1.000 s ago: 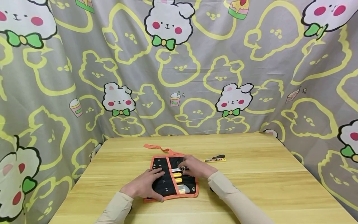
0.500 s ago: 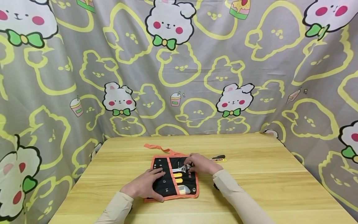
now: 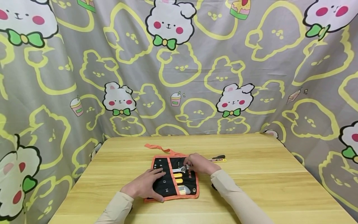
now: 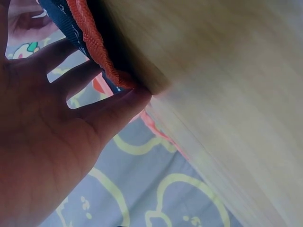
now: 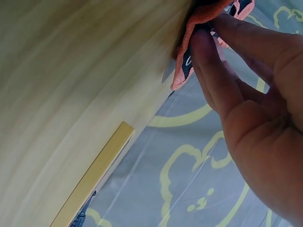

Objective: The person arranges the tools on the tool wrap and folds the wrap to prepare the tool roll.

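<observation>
- We face a cartoon-print curtain (image 3: pixel 251 62) behind the wooden table (image 3: pixel 265 186).
- Our left hand (image 3: pixel 145 186) presses flat, fingers straight, on the tool roll (image 3: pixel 169 183).
- Our right hand (image 3: pixel 199 164) pinches the wrench (image 3: pixel 179 170) over the roll; we judge it mid-transfer, and aligning it comes next.
- Only the right wrist view shows the roll's orange edge (image 5: pixel 182 61) lifted by our fingers.

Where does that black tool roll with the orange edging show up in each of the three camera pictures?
Head: tool roll lies mid-table, under both hands.
Left wrist: only its orange edge shows, top left, by the left hand.
Right wrist: a corner at top, by the right hand.
Shared landmark: the wooden table.
</observation>
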